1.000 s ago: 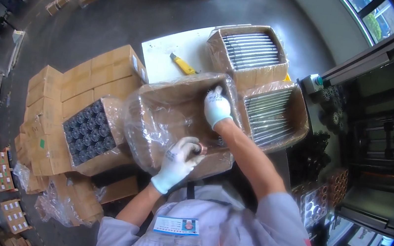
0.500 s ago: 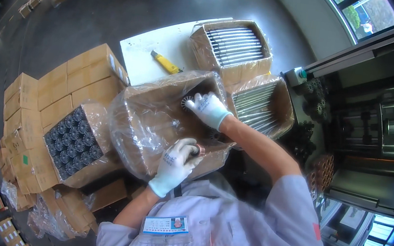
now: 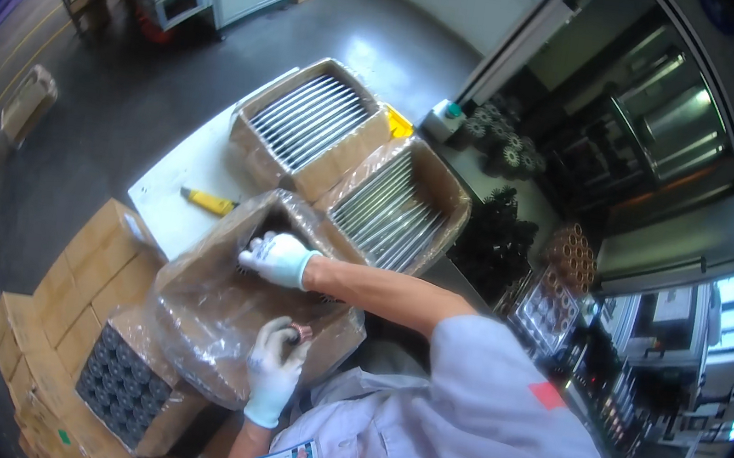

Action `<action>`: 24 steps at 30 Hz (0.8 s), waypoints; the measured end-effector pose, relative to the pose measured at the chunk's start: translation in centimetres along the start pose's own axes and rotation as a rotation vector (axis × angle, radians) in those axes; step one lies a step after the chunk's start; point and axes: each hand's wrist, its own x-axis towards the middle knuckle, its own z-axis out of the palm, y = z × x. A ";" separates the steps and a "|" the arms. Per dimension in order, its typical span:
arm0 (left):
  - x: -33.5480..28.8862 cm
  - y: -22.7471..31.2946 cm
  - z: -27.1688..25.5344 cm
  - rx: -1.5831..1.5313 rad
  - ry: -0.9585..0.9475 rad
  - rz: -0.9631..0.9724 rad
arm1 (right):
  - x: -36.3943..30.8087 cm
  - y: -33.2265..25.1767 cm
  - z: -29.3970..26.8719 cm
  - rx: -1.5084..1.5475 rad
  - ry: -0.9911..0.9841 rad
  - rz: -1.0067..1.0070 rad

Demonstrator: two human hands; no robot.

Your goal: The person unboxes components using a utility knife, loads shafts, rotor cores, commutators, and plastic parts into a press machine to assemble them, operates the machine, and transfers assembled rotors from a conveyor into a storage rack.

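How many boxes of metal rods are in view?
2: a farther box, up and right of the yellow knife; a nearer box, beyond the right hand. Others may be hidden.

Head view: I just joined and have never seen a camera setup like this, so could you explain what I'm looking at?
There is no robot here, just a person in white gloves. The picture comes from a wide camera worn on the head, looking down, so edges bend and the picture's left is the person's left.

The left hand holds a small copper-coloured ring. The right hand is in a plastic-lined box; its grip is hard to make out.

On the white table lies a yellow knife. Beyond the right hand are two boxes of metal rods.
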 end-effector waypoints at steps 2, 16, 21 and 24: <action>0.1 0.2 0.4 0.011 0.005 -0.006 | -0.9 -1.2 -3.8 0.049 0.011 -0.016; 0.9 1.6 0.8 0.075 -0.007 -0.069 | -21.3 16.5 -23.4 -0.243 0.223 0.209; 0.8 1.4 1.1 0.160 0.029 -0.150 | -27.0 23.9 -24.3 -0.291 0.060 0.477; 0.4 0.2 1.4 0.126 0.058 -0.202 | -29.5 26.2 -24.0 -0.327 0.050 0.554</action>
